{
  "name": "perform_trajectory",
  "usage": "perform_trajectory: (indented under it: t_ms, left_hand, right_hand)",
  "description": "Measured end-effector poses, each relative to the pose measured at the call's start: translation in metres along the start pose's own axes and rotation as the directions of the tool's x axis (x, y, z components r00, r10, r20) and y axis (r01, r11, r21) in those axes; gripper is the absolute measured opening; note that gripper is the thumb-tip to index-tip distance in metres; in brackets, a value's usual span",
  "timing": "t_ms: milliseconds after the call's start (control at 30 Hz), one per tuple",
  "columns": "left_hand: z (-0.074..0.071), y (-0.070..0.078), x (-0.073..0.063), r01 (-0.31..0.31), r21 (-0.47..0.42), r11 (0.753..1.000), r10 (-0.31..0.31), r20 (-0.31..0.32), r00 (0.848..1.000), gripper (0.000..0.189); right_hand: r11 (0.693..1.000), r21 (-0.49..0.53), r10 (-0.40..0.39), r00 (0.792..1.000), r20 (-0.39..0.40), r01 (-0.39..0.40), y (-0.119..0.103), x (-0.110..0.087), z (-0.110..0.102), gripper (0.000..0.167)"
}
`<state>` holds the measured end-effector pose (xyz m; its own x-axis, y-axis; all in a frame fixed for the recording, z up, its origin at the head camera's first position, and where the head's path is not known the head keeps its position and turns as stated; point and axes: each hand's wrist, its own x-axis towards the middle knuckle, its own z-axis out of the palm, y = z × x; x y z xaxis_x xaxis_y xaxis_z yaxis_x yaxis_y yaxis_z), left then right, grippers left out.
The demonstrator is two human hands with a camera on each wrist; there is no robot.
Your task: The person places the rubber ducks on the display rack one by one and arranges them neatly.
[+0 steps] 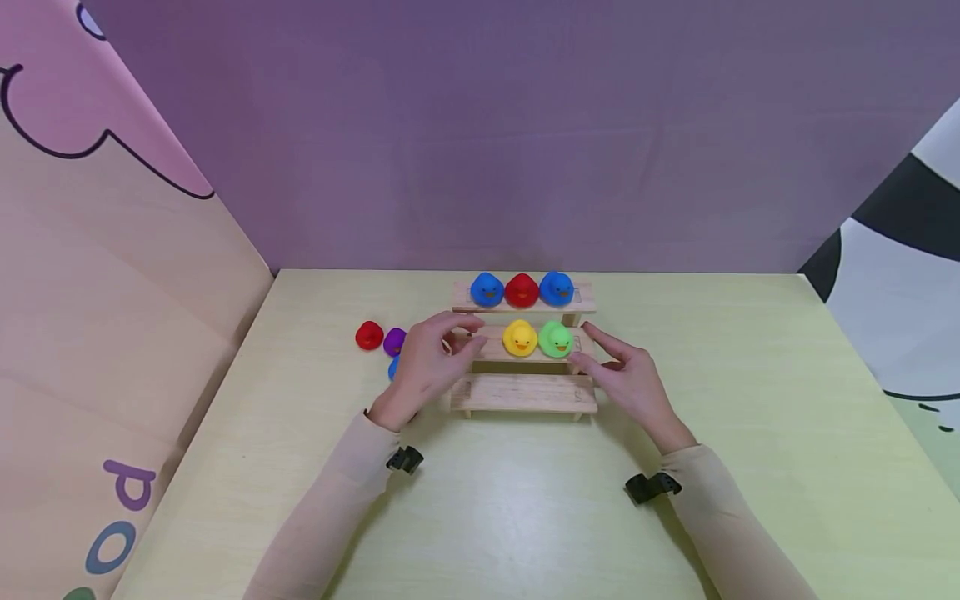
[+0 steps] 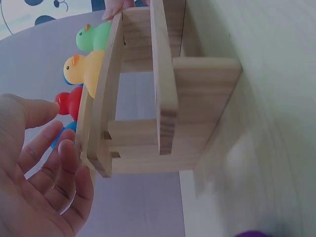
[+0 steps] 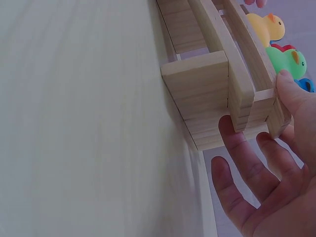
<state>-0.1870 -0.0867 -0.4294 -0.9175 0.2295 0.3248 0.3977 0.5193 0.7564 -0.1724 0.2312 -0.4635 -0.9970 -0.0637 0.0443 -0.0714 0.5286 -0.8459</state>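
A three-step wooden rack [image 1: 525, 393] stands on the table. Its top step carries a blue duck [image 1: 487, 290], a red duck [image 1: 522, 291] and another blue duck [image 1: 557, 289]. On the middle step sit a yellow duck [image 1: 520, 338] and a green duck [image 1: 556, 340]; the bottom step is bare. My left hand [image 1: 438, 354] hovers at the middle step's left end, thumb and fingers apart with nothing between them. With thumb and index finger, my right hand [image 1: 628, 379] holds that step's right end, the thumb tip close beside the green duck [image 3: 286, 63].
Left of the rack, a loose red duck [image 1: 369, 335], a purple duck [image 1: 395, 342] and a blue duck [image 1: 393, 367] lie on the table [image 1: 510, 517], the blue one partly hidden by my left hand. A purple backdrop [image 1: 525, 133] rises behind the table.
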Motion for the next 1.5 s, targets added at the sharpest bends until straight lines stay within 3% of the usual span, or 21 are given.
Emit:
perform_trajectory:
  t_ms: [267,733,1000,1233,1500]
  left_hand:
    - [-0.007,-0.012,-0.004,0.014,0.006,1.000,-0.014,-0.001,1.000,0.029]
    - [-0.027,-0.030,-0.013,0.045,0.036,0.998,-0.043,-0.059,0.997,0.026]
    - [-0.040,-0.045,-0.021,0.102,0.029,0.994,-0.099,-0.079,0.992,0.025]
    - [-0.054,-0.056,-0.025,0.104,0.060,0.993,-0.098,-0.095,0.991,0.026]
    - [-0.071,-0.070,-0.039,0.161,0.074,0.984,-0.151,-0.126,0.980,0.025]
  right_hand:
    - [1.000,-0.005,-0.006,1.000,-0.003,0.006,0.001,-0.001,0.000,0.067]
    - [1.000,0.007,0.002,1.000,-0.006,-0.002,0.001,0.001,0.002,0.068]
    - [1.000,0.021,-0.007,1.000,0.005,0.007,0.001,0.000,0.001,0.067]
    - [1.000,0.024,-0.018,1.000,-0.003,0.018,0.001,0.002,0.001,0.066]
    - [1.000,0.009,-0.019,1.000,0.004,0.019,0.004,0.003,0.003,0.067]
